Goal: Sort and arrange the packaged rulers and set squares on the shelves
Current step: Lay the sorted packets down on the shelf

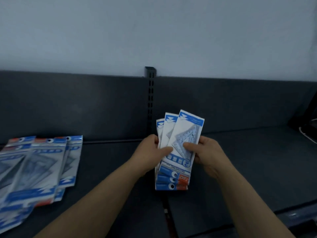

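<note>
- Centrally in the head view, both hands held a fanned bunch of set-square packets (181,133) just above the dark shelf (111,169), in front of its slotted upright (151,93).
- The left hand (151,152) gripped the bunch's left edge, with the thumb laid across the front packet and the fingers curled behind.
- The right hand (205,152) pinched the right edge, its thumb pressed on the front packet's clear window (the other fingers were hidden behind the packets).
- At least three packets showed, fanned apart at the top and stepped at the bottom, where blue and orange header strips with hang holes pointed towards the person. The front one read "GEOMETRIC".
- A loose pile of similar packets (42,162) lay flat on the shelf at the left, overlapping one another, well apart from the hands.
- Behind stood the dark back panel (85,103) under a pale wall (154,31).
</note>
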`<state>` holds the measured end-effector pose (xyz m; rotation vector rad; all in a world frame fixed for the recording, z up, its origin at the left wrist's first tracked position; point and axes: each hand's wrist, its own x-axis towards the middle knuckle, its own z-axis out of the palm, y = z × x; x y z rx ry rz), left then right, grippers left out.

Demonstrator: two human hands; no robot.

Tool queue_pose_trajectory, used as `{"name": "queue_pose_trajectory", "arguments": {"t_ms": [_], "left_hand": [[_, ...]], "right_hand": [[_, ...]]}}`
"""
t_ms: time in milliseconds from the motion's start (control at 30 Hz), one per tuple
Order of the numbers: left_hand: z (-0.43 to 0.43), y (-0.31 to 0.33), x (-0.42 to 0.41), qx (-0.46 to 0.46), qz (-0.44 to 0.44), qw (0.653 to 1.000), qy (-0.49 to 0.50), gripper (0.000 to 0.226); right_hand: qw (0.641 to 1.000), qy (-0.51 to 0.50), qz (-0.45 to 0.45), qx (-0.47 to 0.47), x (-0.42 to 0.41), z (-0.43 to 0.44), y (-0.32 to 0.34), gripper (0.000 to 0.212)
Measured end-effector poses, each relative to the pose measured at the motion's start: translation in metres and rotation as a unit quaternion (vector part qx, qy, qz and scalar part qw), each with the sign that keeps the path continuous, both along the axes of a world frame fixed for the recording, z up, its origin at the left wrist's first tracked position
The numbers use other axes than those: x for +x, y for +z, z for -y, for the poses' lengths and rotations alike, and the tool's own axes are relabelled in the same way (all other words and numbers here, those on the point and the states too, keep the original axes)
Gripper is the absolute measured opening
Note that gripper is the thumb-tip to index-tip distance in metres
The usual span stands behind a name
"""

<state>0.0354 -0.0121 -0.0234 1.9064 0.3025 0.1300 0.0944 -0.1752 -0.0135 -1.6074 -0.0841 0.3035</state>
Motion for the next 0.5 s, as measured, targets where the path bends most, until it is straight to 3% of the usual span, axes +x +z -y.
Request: {"name": "queue_pose_trajectory", "arguments": {"t_ms": [133, 267, 333, 500], "left_hand": [[-0.070, 0.012, -0.047, 0.040, -0.002, 0.998, 0.040, 0.015], [-0.136, 0.018, -0.099, 0.093, -0.019, 0.991, 0.098, 0.030], [-0.165, 0.019, -0.122, 0.113, -0.014, 0.986, 0.123, 0.024], [-0.217, 0.012, -0.161, 0.240, -0.020, 0.954, 0.179, 0.014]], "right_hand": [[0.997, 0.071, -0.015, -0.004, -0.025, -0.072, -0.003, 0.018], [0.990, 0.134, -0.045, -0.013, -0.057, -0.147, -0.008, 0.016], [0.987, 0.151, -0.049, -0.037, -0.073, -0.181, -0.010, 0.018], [0.976, 0.152, 0.030, -0.152, -0.103, -0.234, -0.020, 0.025]]}}
